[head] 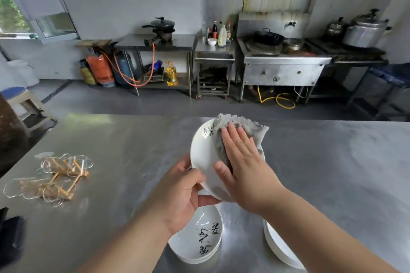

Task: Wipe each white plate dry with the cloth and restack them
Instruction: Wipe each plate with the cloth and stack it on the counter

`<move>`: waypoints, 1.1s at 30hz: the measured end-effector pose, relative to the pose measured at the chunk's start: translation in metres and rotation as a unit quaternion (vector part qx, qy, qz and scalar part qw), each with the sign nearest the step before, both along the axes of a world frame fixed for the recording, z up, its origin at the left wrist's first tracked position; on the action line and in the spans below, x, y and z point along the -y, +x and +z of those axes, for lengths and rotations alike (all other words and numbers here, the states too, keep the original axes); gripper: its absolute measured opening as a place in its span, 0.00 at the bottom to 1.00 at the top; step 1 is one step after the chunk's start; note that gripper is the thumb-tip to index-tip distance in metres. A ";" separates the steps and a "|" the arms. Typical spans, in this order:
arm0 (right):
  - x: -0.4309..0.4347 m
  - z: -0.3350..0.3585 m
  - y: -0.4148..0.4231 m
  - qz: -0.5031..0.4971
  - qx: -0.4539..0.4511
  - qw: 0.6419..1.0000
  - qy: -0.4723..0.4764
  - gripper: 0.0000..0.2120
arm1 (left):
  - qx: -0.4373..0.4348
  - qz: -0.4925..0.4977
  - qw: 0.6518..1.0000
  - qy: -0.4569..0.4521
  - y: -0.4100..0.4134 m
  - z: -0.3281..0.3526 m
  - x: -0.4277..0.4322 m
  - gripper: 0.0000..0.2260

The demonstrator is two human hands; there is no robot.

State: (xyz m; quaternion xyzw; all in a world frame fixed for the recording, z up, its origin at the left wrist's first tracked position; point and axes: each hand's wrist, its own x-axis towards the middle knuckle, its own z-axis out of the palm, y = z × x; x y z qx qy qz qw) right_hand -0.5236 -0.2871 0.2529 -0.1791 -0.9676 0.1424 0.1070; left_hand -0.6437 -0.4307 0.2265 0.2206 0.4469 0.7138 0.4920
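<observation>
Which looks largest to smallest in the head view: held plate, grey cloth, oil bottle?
Largest first: held plate, grey cloth, oil bottle. The bottle stands far off, so its true size is unsure.

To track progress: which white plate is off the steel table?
The white round plate the left hand grips, tilted under the grey cloth; the others lie stacked.

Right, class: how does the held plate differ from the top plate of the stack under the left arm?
The held plate is raised and tilted, gripped by the left hand; the stacked plate lies flat on others on the table. The right hand presses the cloth over part of the held plate; the stacked plate is uncovered. Both are white with black writing.
</observation>
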 end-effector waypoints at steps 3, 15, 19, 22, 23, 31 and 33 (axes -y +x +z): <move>0.005 -0.001 0.009 0.051 -0.031 0.998 0.014 0.43 | -0.001 0.013 1.000 0.004 0.001 0.003 -0.009 0.24; 0.010 0.005 0.022 0.090 -0.065 0.994 0.004 0.44 | -0.013 -0.006 1.000 0.005 -0.002 0.005 -0.023 0.21; 0.013 0.000 0.028 0.111 -0.087 0.990 0.032 0.41 | 0.009 0.000 1.000 0.010 -0.004 0.005 -0.021 0.20; -0.008 0.020 0.030 -0.006 -0.025 0.997 0.077 0.49 | 0.006 -0.027 1.000 0.014 -0.005 0.010 -0.018 0.22; -0.013 0.025 0.031 -0.036 -0.002 0.996 0.087 0.51 | 0.001 -0.036 0.999 0.021 -0.005 0.013 -0.018 0.23; 0.021 0.006 0.043 0.088 0.005 0.991 0.100 0.46 | 0.011 -0.004 0.998 0.056 -0.007 0.024 -0.022 0.23; 0.003 0.016 0.045 0.050 0.024 0.991 0.119 0.47 | 0.021 -0.011 0.999 0.049 -0.006 0.023 -0.020 0.23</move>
